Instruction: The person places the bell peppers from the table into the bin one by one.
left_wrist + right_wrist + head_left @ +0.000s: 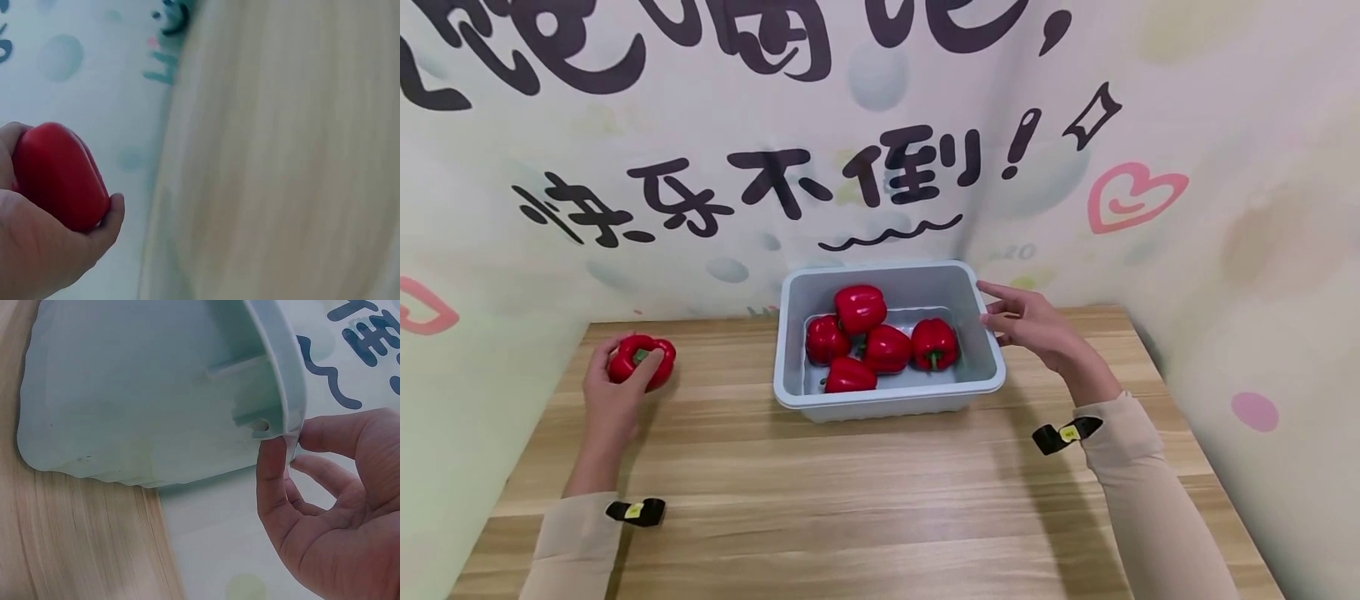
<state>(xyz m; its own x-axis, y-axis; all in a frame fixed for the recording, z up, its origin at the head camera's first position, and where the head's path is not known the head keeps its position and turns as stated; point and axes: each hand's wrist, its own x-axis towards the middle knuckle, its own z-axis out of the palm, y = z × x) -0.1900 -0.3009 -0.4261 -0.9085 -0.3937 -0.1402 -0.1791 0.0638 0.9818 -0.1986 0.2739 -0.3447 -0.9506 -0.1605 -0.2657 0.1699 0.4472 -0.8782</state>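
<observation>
At the left of the table, my left hand point(613, 392) grips a red bell pepper point(658, 371), its green stem facing up beside the thumb. The left wrist view shows the same bell pepper point(59, 175) with fingers curled round it. A light grey plastic bin point(880, 404) stands at the back middle, holding several more red bell peppers point(887, 348). My right hand point(1037, 329) is at the bin's right rim. Close up in the right wrist view, its thumb and fingers pinch the rim point(294, 394) at a corner.
The wooden table point(880, 500) reaches back to a printed wall cloth point(760, 275) with black lettering, directly behind the bin. Dark wrist cameras point(643, 511) are strapped on both sleeves.
</observation>
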